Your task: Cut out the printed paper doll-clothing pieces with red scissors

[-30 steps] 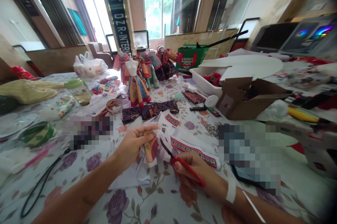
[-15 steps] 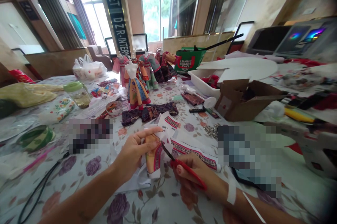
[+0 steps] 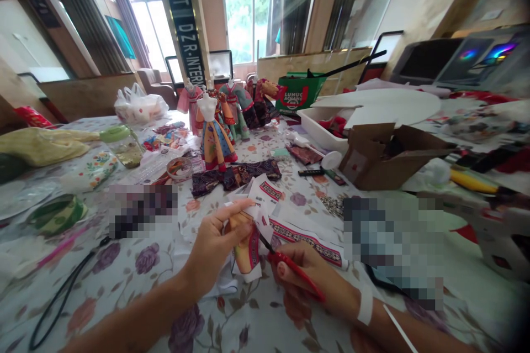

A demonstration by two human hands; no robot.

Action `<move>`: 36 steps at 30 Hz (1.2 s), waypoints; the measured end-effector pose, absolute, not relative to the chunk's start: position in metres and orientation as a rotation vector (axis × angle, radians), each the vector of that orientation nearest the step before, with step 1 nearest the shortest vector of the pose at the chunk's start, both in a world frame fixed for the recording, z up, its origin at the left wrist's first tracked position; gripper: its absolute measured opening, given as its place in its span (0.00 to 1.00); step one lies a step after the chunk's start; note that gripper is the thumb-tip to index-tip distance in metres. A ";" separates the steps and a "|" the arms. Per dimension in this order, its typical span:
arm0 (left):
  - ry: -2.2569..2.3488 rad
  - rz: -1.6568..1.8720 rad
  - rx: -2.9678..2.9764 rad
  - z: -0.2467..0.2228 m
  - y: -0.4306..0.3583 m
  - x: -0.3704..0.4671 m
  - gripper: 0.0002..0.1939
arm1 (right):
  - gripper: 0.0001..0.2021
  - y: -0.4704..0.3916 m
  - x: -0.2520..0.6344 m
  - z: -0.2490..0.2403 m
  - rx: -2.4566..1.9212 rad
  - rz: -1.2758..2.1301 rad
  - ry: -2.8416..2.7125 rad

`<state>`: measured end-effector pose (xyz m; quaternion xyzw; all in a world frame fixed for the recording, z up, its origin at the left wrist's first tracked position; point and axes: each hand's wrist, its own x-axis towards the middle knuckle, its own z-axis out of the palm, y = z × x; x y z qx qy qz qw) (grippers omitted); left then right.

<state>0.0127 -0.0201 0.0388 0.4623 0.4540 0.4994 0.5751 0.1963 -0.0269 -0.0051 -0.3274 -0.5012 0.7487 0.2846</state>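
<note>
My left hand point(image 3: 221, 240) pinches a piece of printed fabric point(image 3: 247, 251), orange-yellow with a pink patterned border and a white margin. In my right hand point(image 3: 312, 270) are scissors point(image 3: 296, 274) with red handles, my fingers wrapped round the loops. Their dark blades point up and left and meet the fabric's right edge; the tips are hidden by the cloth. Just beyond lies white cloth with a red-and-black patterned band point(image 3: 306, 240). Past it is a strip of dark paisley fabric point(image 3: 236, 176). A white band circles my right wrist.
Small dress forms in costumes point(image 3: 213, 132) stand at the back. On the right are an open cardboard box point(image 3: 372, 159), a white tray point(image 3: 317, 132) and a sewing machine point(image 3: 497, 231). A green tape roll point(image 3: 56, 215) and a jar point(image 3: 126, 148) are on the left.
The scissor blades have shifted slightly against the fabric and less of them shows. The fabric's lower part has swung a little to the right and shows more of its front.
</note>
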 end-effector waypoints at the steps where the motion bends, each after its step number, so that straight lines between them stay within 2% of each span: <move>1: 1.076 1.182 1.108 0.037 -0.021 0.013 0.20 | 0.26 -0.027 0.196 -0.005 -0.875 2.015 -1.336; 12: 1.241 1.259 1.294 0.032 -0.029 0.017 0.20 | 0.26 -0.029 0.196 -0.006 -0.851 2.119 -1.300; 29: 1.426 1.245 1.402 0.027 -0.038 0.020 0.20 | 0.25 -0.035 0.192 -0.005 -0.921 2.049 -1.316; 36: 1.375 1.370 1.440 0.024 -0.038 0.022 0.18 | 0.25 -0.036 0.192 -0.003 -0.923 2.031 -1.309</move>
